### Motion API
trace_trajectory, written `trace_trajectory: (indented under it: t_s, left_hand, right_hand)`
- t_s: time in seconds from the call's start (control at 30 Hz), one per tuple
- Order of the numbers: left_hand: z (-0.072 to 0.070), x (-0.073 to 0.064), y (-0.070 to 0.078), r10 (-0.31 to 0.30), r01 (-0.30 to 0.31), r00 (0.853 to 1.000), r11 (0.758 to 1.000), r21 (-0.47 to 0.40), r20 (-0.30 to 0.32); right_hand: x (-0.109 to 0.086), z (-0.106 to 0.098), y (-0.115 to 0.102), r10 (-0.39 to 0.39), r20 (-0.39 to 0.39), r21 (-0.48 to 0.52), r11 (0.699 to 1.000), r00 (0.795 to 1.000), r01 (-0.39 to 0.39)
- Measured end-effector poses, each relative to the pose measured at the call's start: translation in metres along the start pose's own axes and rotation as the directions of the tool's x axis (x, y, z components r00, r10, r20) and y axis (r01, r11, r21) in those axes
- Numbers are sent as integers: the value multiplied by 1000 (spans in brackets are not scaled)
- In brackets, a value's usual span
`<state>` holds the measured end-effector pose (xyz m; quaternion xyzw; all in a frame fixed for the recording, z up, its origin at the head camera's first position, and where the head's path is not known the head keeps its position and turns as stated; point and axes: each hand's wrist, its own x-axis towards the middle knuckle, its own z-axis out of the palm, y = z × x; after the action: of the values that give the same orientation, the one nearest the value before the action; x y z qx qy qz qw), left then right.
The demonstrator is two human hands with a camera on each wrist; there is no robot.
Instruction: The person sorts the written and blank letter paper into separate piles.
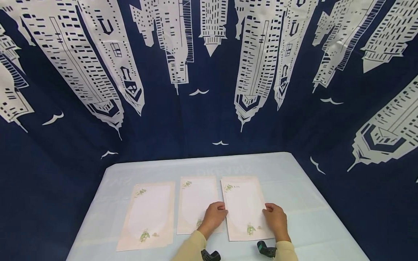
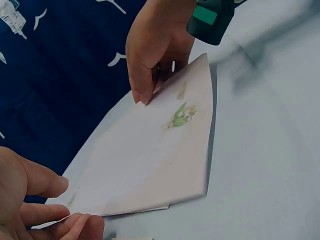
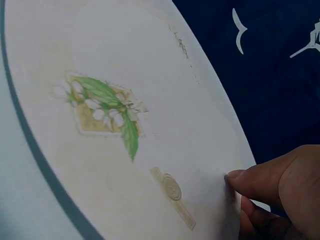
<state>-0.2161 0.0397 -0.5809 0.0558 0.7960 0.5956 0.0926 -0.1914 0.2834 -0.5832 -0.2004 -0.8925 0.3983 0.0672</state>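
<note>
Both my hands are at the rightmost sheet of letter paper (image 1: pixel 245 208), which has a pale peach border and green leaf-and-flower prints. My left hand (image 1: pixel 214 216) pinches its left edge, and my right hand (image 1: pixel 275 218) holds the right edge between thumb and fingers. In the left wrist view, the letter paper (image 2: pixel 130 155) bows up slightly at its near end, with another paper edge showing beneath. The right wrist view shows my right thumb on top of the letter paper (image 3: pixel 150 65), with the fingers under its edge.
A matching middle sheet (image 1: pixel 197 203) lies just left, partly covered by my left hand and forearm. Further left is another stack of sheets (image 1: pixel 150 217) with offset edges. A pale cloth covers the table (image 1: pixel 310 217); a dark blue curtain (image 1: pixel 183 123) with white buildings hangs behind.
</note>
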Motion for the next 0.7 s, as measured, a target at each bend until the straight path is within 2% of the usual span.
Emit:
trace_trajectory:
  t_s: [0.23, 0.47, 0.7]
  left_hand:
    - [-9, 0, -7, 0, 1, 999, 999, 38, -36]
    - [-37, -3, -12, 33, -32, 994, 999, 19, -103]
    - [-63, -7, -17, 65, -61, 985, 998, 31, -162]
  right_hand:
    - [-2, 3, -5, 7, -12, -15, 1000, 1000, -7]
    - [-7, 11, -20, -66, -22, 1, 998, 998, 66]
    - [-12, 27, -39, -101, 20, 25, 995, 995, 100]
